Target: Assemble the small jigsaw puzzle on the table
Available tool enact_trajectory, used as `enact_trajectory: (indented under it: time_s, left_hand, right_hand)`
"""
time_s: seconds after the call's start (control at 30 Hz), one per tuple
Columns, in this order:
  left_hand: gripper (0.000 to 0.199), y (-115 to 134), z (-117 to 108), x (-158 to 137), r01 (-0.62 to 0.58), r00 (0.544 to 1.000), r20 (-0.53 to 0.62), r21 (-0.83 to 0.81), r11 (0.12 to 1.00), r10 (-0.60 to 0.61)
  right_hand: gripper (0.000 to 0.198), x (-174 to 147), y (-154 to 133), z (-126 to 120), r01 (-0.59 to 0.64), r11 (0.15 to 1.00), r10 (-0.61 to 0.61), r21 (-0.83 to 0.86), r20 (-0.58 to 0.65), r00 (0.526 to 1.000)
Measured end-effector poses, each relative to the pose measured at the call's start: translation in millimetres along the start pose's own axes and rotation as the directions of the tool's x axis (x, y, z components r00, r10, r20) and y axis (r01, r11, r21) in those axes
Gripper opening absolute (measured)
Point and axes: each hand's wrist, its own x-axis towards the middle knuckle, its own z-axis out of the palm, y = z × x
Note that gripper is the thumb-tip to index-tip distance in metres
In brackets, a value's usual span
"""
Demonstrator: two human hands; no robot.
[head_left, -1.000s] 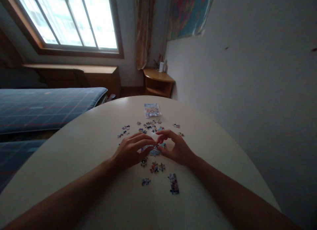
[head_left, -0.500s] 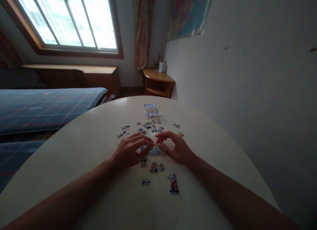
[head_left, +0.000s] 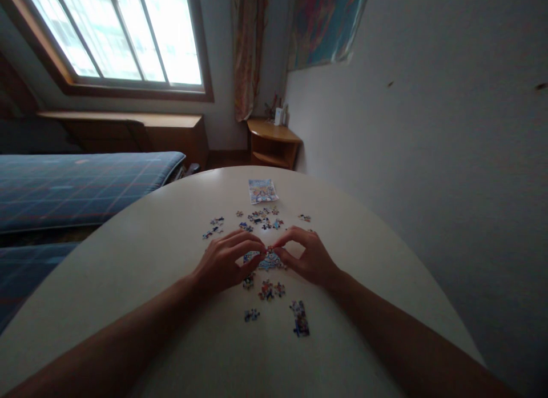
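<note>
A partly joined jigsaw puzzle section [head_left: 269,261] in blue and white lies on the table between my hands. At its upper edge, a small reddish jigsaw puzzle piece [head_left: 270,248] shows between my fingertips. My right hand [head_left: 306,255] pinches this piece between thumb and forefinger. My left hand [head_left: 229,258] comes in from the other side, thumb and fingers closed at the same spot and partly covering the section's left side; what its fingertips grip is too small to make out. Close below lie several loose pieces [head_left: 266,290].
Beyond my hands several loose pieces [head_left: 259,218] are scattered, with a printed picture sheet [head_left: 262,191] behind them. Nearer me lie a joined strip [head_left: 301,319] and a small cluster [head_left: 252,315]. The round white table [head_left: 171,226] stands between a plaid bed [head_left: 85,187] and the wall.
My right thumb and forefinger have closed into a pinch on the small piece, the fingers moving slightly lower. My left hand stays almost still.
</note>
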Motion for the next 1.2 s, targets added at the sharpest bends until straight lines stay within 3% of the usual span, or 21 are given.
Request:
enact_trajectory:
  time_s: [1.2]
  left_hand:
    - [0.004, -0.5, 0.6, 0.2, -0.025, 0.999, 0.046, 0.015, 1.0, 0.024]
  right_hand:
    - [0.005, 0.4, 2.9, 0.4, 0.0, 1.0, 0.001, -0.013, 0.051, 0.999]
